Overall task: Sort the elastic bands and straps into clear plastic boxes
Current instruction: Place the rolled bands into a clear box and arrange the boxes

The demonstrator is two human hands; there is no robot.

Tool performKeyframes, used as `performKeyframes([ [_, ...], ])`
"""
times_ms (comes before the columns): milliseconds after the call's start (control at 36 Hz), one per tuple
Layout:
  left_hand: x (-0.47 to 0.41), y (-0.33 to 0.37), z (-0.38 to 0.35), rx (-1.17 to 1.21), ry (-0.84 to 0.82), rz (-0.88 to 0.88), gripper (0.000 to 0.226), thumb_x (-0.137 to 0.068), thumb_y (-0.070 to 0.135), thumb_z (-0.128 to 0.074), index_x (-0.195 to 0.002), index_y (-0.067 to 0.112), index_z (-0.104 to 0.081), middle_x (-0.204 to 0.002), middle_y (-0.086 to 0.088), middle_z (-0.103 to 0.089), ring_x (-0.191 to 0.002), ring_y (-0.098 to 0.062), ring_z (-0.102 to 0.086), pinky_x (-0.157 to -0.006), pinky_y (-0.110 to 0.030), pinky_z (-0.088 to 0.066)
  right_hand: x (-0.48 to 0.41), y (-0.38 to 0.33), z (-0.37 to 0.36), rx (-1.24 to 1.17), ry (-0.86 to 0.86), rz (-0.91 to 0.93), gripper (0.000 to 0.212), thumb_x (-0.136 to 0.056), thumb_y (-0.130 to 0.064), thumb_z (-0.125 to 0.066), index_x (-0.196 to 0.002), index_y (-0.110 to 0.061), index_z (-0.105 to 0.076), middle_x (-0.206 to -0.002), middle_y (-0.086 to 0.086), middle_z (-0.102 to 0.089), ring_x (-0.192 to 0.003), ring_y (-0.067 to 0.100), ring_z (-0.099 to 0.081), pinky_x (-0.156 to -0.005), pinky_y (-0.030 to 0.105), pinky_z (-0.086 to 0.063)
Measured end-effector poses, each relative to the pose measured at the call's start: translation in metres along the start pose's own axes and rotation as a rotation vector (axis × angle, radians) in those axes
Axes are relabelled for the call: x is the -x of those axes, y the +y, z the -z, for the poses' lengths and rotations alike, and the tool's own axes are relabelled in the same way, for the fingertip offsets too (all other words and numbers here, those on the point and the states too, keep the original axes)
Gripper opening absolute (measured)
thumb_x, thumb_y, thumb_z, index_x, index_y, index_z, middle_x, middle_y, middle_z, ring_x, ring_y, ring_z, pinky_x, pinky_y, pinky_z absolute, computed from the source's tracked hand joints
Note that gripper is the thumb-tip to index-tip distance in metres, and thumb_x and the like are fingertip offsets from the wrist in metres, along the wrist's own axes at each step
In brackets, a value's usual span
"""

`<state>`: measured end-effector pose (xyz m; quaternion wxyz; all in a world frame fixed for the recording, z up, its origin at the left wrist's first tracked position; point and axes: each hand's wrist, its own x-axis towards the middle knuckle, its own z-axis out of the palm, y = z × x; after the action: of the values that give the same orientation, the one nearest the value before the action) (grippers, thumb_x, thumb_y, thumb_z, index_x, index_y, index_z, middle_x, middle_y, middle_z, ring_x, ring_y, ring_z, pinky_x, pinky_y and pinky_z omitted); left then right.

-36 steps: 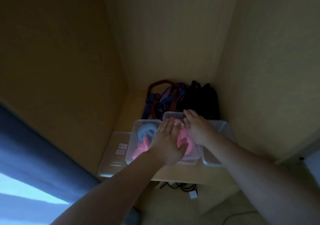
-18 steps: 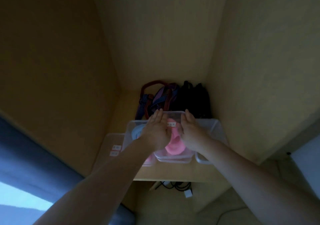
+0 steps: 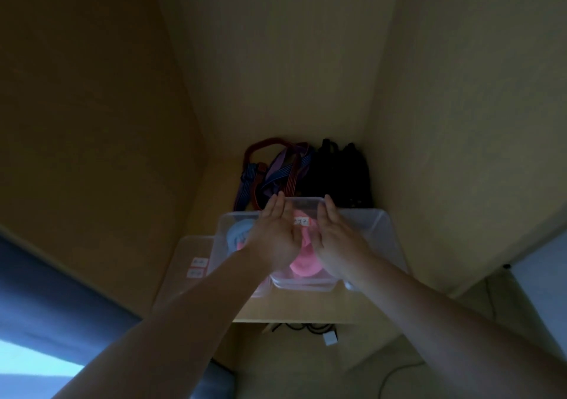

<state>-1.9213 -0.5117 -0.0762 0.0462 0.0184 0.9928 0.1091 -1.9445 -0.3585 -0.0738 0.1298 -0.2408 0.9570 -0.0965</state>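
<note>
Reaching up to the centre of the frame, both of the person's arms meet at a clear plastic box [image 3: 303, 282] standing on a wooden shelf [image 3: 306, 306]. The left hand [image 3: 273, 239] lies along the box's left side and the right hand [image 3: 334, 239] along its right side. Both have straight fingers laid flat against the plastic, curled round nothing. A pink band [image 3: 303, 265] sits inside this box, below a small white label [image 3: 300, 221].

Touching it on the left is a second box [image 3: 222, 232] containing a pale blue band [image 3: 237, 233], and on the right a third box [image 3: 383, 236]. A flat lid [image 3: 184, 254] lies at the far left. Behind the boxes, against the back wall, are piled coloured straps [image 3: 276, 171] and black straps [image 3: 340, 174].
</note>
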Motion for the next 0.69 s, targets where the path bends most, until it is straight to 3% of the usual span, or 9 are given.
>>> performKeyframes([
  [111,-0.001,-0.002,-0.001,0.091,0.029,-0.010,0.057,-0.103,0.031,-0.022,-0.152,0.004,-0.007,-0.160,-0.011,0.004,-0.147,-0.018,0.009,-0.115,-0.025,0.007,-0.003,-0.001,-0.002,-0.066,-0.019,-0.016,0.055,-0.103,-0.020,-0.023,-0.149,0.006,-0.009,-0.155,0.030,0.012,-0.147,0.040,0.002,-0.115,0.041,-0.026],
  [250,0.004,-0.003,0.002,0.460,0.160,0.081,0.053,-0.101,0.015,-0.034,-0.151,0.006,-0.019,-0.161,-0.009,-0.005,-0.147,-0.019,-0.009,-0.113,-0.020,-0.009,-0.008,0.000,-0.001,-0.398,0.032,-0.092,0.067,-0.104,-0.036,-0.031,-0.153,-0.008,0.005,-0.160,0.005,0.021,-0.116,0.019,-0.057,-0.088,0.032,-0.052],
  [306,0.008,-0.007,0.000,0.626,0.222,0.203,0.046,-0.098,0.016,-0.039,-0.144,0.008,-0.033,-0.153,-0.016,-0.030,-0.136,-0.028,-0.038,-0.107,-0.031,-0.035,-0.010,0.003,-0.003,-0.447,0.049,-0.106,0.071,-0.102,-0.036,-0.037,-0.154,-0.014,0.005,-0.162,0.005,0.001,-0.073,0.007,-0.061,-0.054,0.021,-0.049],
  [361,0.016,-0.012,-0.001,0.680,0.284,0.228,0.021,-0.097,0.016,-0.045,-0.115,0.009,-0.050,-0.106,-0.015,-0.065,-0.097,-0.032,-0.063,-0.080,-0.040,-0.052,-0.010,0.005,-0.006,-0.522,0.091,-0.132,0.071,-0.100,-0.036,-0.045,-0.154,-0.018,-0.003,-0.134,0.003,-0.050,-0.053,0.006,-0.055,-0.040,0.017,-0.039],
  [417,0.026,-0.017,-0.003,0.650,0.324,0.166,0.010,-0.097,0.015,-0.049,-0.095,0.009,-0.057,-0.077,-0.008,-0.065,-0.072,-0.025,-0.065,-0.063,-0.039,-0.054,-0.008,0.006,-0.005,-0.595,0.121,-0.154,0.063,-0.098,-0.038,-0.049,-0.149,-0.019,-0.017,-0.093,0.002,-0.066,-0.052,0.009,-0.058,-0.040,0.021,-0.042],
  [472,0.033,-0.027,-0.002,0.618,0.374,0.070,0.013,-0.095,0.014,-0.053,-0.089,0.013,-0.064,-0.074,0.001,-0.066,-0.064,-0.011,-0.062,-0.056,-0.029,-0.050,-0.010,0.008,-0.004,-0.617,0.135,-0.168,0.060,-0.098,-0.042,-0.048,-0.147,-0.019,-0.021,-0.090,0.002,-0.067,-0.065,0.011,-0.065,-0.051,0.030,-0.054],
  [528,0.038,-0.033,0.002,0.674,0.340,0.044,0.015,-0.095,0.012,-0.053,-0.096,0.018,-0.067,-0.084,0.008,-0.067,-0.073,-0.004,-0.062,-0.066,-0.023,-0.049,-0.009,0.007,-0.003,-0.619,0.123,-0.165,0.060,-0.099,-0.044,-0.045,-0.149,-0.024,-0.020,-0.100,0.003,-0.067,-0.074,0.013,-0.066,-0.062,0.034,-0.058],
  [639,0.045,-0.041,0.008,0.671,0.360,0.083,0.025,-0.093,0.001,-0.052,-0.086,0.021,-0.066,-0.083,0.008,-0.065,-0.074,0.003,-0.062,-0.064,-0.005,-0.044,-0.005,0.001,-0.004,-0.568,0.118,-0.157,0.055,-0.103,-0.039,-0.035,-0.153,-0.028,-0.013,-0.081,0.005,-0.064,-0.059,0.014,-0.058,-0.045,0.026,-0.042],
  [694,0.047,-0.049,0.006,0.601,0.309,0.180,0.016,-0.096,0.012,-0.052,-0.105,0.014,-0.065,-0.102,0.001,-0.065,-0.088,-0.002,-0.061,-0.074,-0.007,-0.044,-0.004,0.000,-0.006,-0.529,0.123,-0.158,0.056,-0.104,-0.037,-0.031,-0.154,-0.024,-0.010,-0.074,0.007,-0.061,-0.054,0.014,-0.052,-0.044,0.025,-0.035],
])
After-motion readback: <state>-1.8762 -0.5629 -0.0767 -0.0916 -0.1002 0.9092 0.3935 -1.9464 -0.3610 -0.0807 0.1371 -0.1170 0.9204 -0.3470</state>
